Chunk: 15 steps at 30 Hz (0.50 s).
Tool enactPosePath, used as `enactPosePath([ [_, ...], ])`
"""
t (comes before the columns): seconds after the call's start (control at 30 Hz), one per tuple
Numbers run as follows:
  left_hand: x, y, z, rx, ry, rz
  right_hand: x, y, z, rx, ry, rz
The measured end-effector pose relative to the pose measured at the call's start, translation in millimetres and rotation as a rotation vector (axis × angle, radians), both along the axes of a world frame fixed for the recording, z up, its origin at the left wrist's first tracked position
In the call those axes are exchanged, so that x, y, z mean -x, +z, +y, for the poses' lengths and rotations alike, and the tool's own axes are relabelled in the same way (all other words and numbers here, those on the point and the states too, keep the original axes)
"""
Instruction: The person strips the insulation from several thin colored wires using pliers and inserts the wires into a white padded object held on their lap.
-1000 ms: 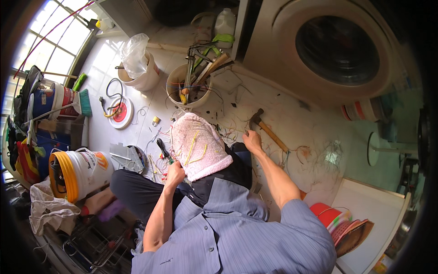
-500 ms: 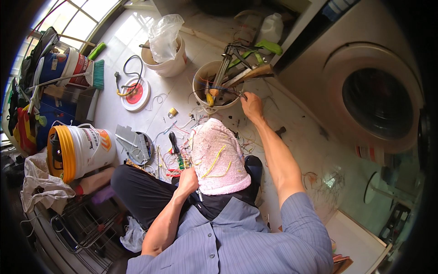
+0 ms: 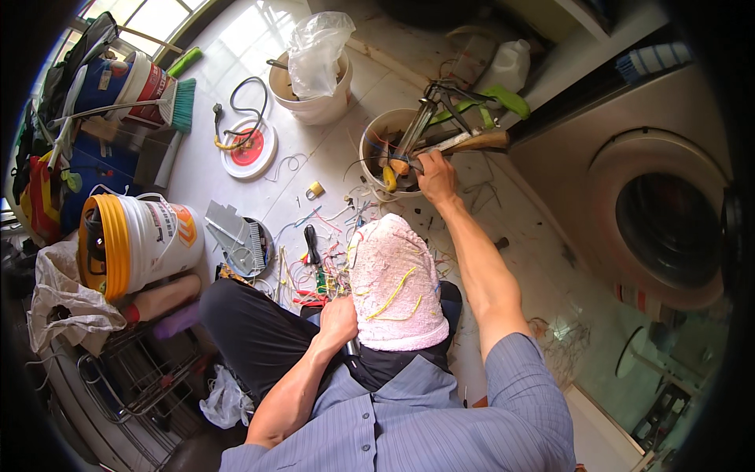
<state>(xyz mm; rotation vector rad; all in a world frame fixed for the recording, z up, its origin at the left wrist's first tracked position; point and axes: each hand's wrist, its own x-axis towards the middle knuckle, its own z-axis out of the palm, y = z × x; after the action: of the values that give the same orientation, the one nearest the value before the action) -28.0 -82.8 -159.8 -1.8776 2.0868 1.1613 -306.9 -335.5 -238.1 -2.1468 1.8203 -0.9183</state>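
Observation:
My right hand (image 3: 436, 178) is closed at the right rim of a white tool bucket (image 3: 366, 161), and what its fingers grip is partly hidden; something dark shows at the fingertips. A yellow handle (image 3: 389, 178) and an orange-brown handle end (image 3: 399, 166) stick up beside it. Across my lap lies a pink towel (image 3: 389, 275) with yellow wire scraps (image 3: 393, 294) on it. My left hand (image 3: 339, 321) is closed at the towel's left edge, around a tool whose dark and silver end (image 3: 352, 348) shows below the fist. A green circuit board (image 3: 320, 280) lies just beyond that hand.
Wire scraps (image 3: 287, 267) litter the floor around a black cable (image 3: 311, 245). A yellow padlock (image 3: 315, 190) lies farther out. A white bucket with a plastic bag (image 3: 318, 94) stands ahead; a yellow-rimmed bucket (image 3: 118, 252) lies left. A washing machine (image 3: 605, 173) stands right.
The view has shifted, so the scene sits farther right. My right hand has moved in closer to the bucket's contents. My left hand stays closed, with more of its tool showing.

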Motion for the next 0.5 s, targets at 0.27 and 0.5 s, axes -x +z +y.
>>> enactPosePath([
  [0.27, -1, 15, -4, 0.05, 0.017, 0.019, 7, 10, 9, -0.005, 0.034, 0.075],
  [0.5, -4, 82, -52, 0.433, 0.177, 0.082, 8, 115, 39, 0.044, 0.232, -0.038],
])
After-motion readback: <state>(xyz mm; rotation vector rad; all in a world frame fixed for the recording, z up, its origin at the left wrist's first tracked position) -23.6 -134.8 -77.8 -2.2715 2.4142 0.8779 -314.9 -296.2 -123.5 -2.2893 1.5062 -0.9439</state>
